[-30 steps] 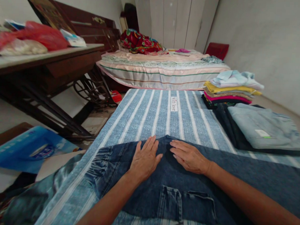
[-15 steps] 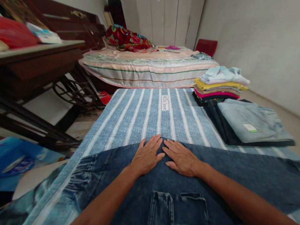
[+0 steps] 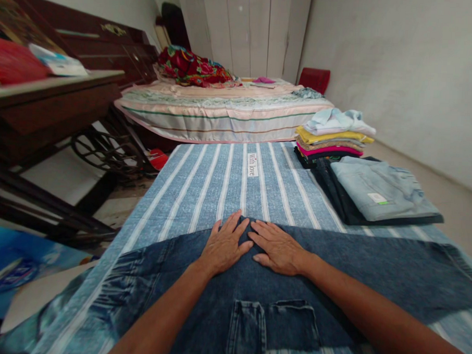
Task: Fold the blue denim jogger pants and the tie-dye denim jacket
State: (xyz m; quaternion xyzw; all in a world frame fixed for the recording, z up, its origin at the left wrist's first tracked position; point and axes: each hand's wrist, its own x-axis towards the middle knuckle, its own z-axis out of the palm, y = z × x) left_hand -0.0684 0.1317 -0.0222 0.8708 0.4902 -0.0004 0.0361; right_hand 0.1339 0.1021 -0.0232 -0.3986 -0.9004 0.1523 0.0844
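Dark blue jeans (image 3: 381, 261) lie spread sideways across the blue-and-white striped cloth (image 3: 204, 191). The gathered elastic waist is at the left and a leg hem at the far right; a pocket shows near the front edge. My left hand (image 3: 225, 244) rests flat on the denim by its far edge, fingers stretched forward. Beside it, my right hand (image 3: 278, 247) also lies flat on the jeans, fingers pointing left, its tips close to my left thumb. Neither hand grips anything.
At the right sit folded light-blue jeans (image 3: 380, 188) on darker trousers, behind them a stack of folded clothes (image 3: 331, 137). A treadle table (image 3: 55, 98) stands left, above a blue package (image 3: 16, 272). A bed (image 3: 223, 111) is beyond the striped surface.
The view has shifted slightly, so the surroundings sit a little further left. Both hands stay flat on the jeans in nearly the same place.
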